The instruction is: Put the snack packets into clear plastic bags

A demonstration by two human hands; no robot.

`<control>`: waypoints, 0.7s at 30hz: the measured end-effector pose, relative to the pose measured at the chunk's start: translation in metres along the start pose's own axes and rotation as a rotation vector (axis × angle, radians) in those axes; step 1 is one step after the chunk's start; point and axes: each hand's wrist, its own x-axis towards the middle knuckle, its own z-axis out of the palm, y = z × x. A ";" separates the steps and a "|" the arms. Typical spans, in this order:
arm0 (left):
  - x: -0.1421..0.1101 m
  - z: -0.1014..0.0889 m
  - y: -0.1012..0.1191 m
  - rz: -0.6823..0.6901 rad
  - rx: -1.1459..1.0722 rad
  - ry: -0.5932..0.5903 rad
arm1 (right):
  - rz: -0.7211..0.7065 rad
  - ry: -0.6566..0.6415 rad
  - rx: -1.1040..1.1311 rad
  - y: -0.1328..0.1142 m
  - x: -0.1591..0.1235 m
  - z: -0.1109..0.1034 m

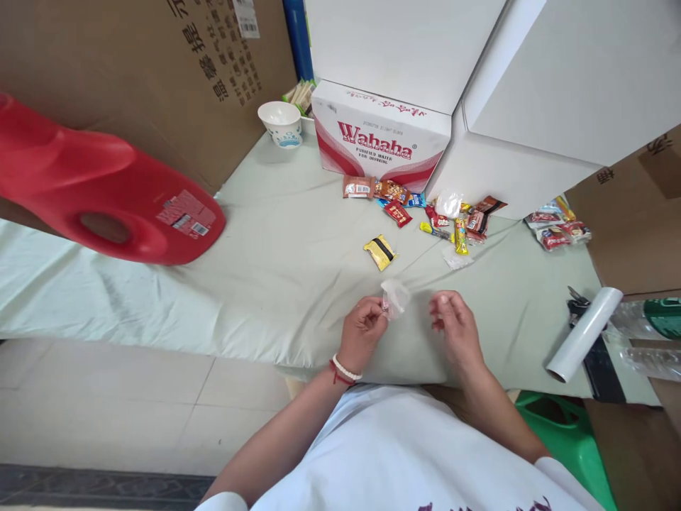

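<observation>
My left hand [364, 326], a white bracelet and a red cord on its wrist, pinches a small clear plastic bag [395, 298]. A bit of red shows in the bag beside my fingertips. My right hand [453, 323] hovers to the right of the bag, apart from it, with loosely curled fingers and nothing visible in them. Just beyond the bag lies a yellow snack packet [380, 252] with a dark band. Farther back are several small wrapped snacks, among them a red packet [398, 213], a yellow wrapper [460, 236] and a brown packet [477, 222]. A crumpled clear bag [457, 257] lies near them.
A white-and-red Wahaha water box [380, 138] stands behind the snacks, with a paper cup [281, 124] to its left. A big red jug [122, 191] is at the left. At right are bagged snacks [558, 226], a film roll [585, 333] and plastic bottles [638, 319].
</observation>
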 end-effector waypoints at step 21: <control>0.018 0.006 -0.001 -0.347 -0.214 0.118 | -0.296 -0.315 -0.005 0.020 -0.010 0.004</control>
